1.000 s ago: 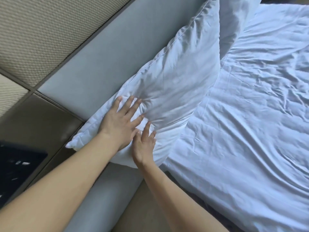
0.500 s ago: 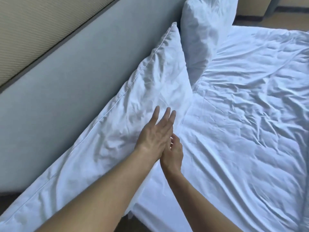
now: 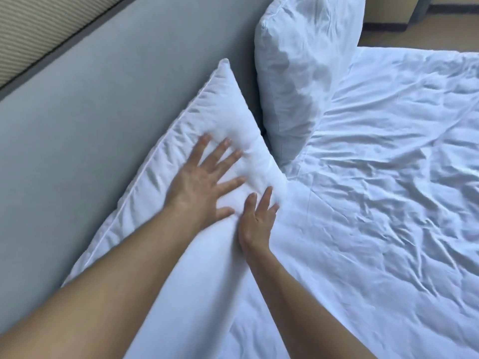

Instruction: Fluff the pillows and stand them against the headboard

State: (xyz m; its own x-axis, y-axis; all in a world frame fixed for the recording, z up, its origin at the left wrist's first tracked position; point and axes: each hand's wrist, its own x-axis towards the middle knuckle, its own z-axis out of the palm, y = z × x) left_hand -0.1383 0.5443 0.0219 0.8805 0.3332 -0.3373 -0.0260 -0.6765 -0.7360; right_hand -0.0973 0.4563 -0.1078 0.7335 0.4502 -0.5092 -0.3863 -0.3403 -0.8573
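Note:
A white pillow point(image 3: 223, 104) leans against the grey headboard point(image 3: 103, 104), its far corner pointing up. My left hand point(image 3: 204, 182) presses flat on the pillow's face with fingers spread. My right hand point(image 3: 258, 218) lies with straight fingers against the pillow's lower edge, where it meets the bed. A second white pillow point(image 3: 303, 60) stands upright against the headboard just beyond the first. My forearms hide the near part of the first pillow.
A wrinkled white duvet point(image 3: 388, 190) covers the bed to the right. Above the headboard runs a beige textured wall panel point(image 3: 33, 27). Tan floor point(image 3: 427, 35) shows past the far edge of the bed.
Both hands were lifted off the pillow half a second ago; now they press on it further along, near its far end. The view has shifted toward the second pillow.

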